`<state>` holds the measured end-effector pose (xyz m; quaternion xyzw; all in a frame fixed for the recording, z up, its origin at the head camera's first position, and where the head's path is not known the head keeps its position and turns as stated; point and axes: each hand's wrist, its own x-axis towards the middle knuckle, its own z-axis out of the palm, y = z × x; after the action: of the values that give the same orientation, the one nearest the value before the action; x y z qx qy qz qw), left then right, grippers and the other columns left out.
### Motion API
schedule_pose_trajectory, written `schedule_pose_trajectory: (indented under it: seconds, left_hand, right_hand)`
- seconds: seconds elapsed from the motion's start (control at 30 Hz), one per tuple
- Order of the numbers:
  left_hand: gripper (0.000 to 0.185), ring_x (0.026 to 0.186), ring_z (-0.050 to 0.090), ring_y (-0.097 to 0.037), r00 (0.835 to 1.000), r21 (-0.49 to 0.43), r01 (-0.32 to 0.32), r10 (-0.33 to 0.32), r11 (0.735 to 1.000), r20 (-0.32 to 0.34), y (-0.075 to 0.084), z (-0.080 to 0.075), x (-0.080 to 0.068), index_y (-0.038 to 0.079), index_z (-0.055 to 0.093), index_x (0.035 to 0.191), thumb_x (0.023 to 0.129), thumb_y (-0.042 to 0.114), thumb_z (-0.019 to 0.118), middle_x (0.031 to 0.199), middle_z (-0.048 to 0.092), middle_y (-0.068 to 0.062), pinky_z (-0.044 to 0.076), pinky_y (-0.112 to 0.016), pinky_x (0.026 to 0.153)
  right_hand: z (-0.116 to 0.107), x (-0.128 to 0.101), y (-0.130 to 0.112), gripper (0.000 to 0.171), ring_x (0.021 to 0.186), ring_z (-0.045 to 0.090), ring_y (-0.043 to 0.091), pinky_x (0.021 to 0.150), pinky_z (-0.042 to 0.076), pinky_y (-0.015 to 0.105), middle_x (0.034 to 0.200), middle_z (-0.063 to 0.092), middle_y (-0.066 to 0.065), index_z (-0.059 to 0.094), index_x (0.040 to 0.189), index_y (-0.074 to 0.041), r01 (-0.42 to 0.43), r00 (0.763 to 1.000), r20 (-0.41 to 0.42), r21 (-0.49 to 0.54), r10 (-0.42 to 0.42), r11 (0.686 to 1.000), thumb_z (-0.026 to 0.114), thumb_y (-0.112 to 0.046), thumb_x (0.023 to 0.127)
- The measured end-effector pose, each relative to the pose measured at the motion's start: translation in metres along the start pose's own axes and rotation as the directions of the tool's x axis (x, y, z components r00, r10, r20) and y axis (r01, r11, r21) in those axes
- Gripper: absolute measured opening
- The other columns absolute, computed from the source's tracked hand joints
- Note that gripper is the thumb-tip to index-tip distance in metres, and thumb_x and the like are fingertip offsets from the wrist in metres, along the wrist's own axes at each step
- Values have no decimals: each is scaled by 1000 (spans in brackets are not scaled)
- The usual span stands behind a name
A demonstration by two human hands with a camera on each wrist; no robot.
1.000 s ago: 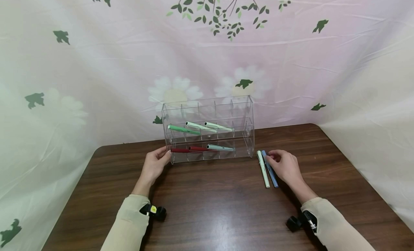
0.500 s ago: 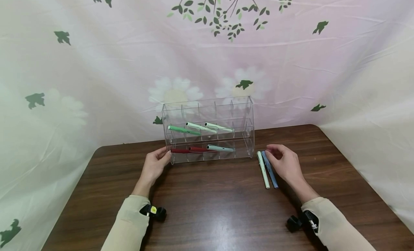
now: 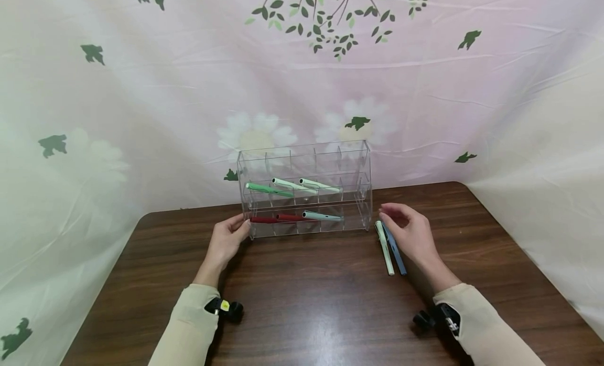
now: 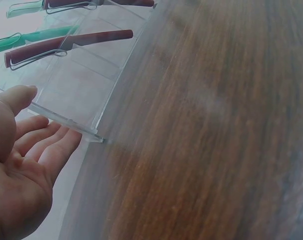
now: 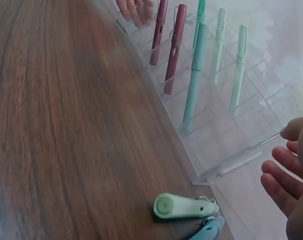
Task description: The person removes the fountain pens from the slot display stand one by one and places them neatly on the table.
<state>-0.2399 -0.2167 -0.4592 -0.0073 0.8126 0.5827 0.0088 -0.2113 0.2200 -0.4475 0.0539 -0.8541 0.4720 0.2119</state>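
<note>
We're bracing the clear acrylic pen rack [image 3: 304, 190] with our left hand [image 3: 226, 241], fingers relaxed against its left end. Our right hand [image 3: 409, 234] is hovering empty and loosely curled over the pale green pen [image 3: 384, 247] and blue pen [image 3: 394, 247], lying side by side on the counter [image 3: 306, 298] just right of the rack. Best bet here: keep the rack steady and pinch one pen mid-barrel. Compared with a second ago, the right hand is lifting off the pens and drifting toward the rack.

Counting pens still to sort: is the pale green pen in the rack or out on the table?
Out: the pale green pen lies on the table, beside the blue pen.
</note>
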Motion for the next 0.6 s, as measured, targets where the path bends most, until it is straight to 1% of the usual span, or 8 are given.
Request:
schedule_pose_trajectory:
  seconds: [0.1,0.2,0.3,0.33,0.43,0.6]
  left_hand:
    - [50,138,63,-40,1000,-1,2,-2,1000,-3,-1,1,1,-8,49,157,113,15,58,151,60,-31,59,-33,106]
    - [50,139,63,-40,1000,1,6,-6,1000,-2,-2,1,1,-8,49,157,113,15,58,152,59,-31,58,-34,107]
    - [49,139,63,-39,1000,0,8,-8,1000,-2,-3,1,2,-8,50,157,113,15,58,152,60,-31,58,-34,107]
    - [49,139,63,-40,1000,1,6,-6,1000,0,-3,1,2,-8,50,157,113,15,58,152,59,-31,58,-34,107]
    - [49,139,63,-40,1000,-1,2,-2,1000,-4,-3,1,2,-8,50,156,113,15,58,151,60,-31,59,-33,106]
    - [48,138,63,-42,1000,-14,-19,19,1000,-13,-1,1,0,-10,51,155,113,12,58,149,61,-33,60,-29,103]
  right_hand:
    - [3,1,-4,23,94,63,-18,83,51,0,117,81,21,77,122,2,23,1000,-7,56,-22,998,77,-9,101]
    - [6,2,-7,22,98,71,-8,85,54,3,117,81,20,78,121,1,53,999,-6,115,-52,992,76,-7,101]
    - [10,3,-10,22,102,74,-2,88,56,5,119,81,20,77,122,1,83,996,5,168,-85,982,75,-4,101]
    - [11,4,-11,22,103,74,-2,89,56,6,119,80,21,77,122,1,94,995,9,185,-97,978,75,-2,101]
    - [15,5,-14,24,104,71,-8,88,56,6,121,79,22,77,124,1,123,991,30,202,-132,972,74,1,100]
    - [22,6,-16,27,108,68,-12,90,57,11,124,80,18,77,127,-3,169,981,66,169,-182,971,75,-1,100]
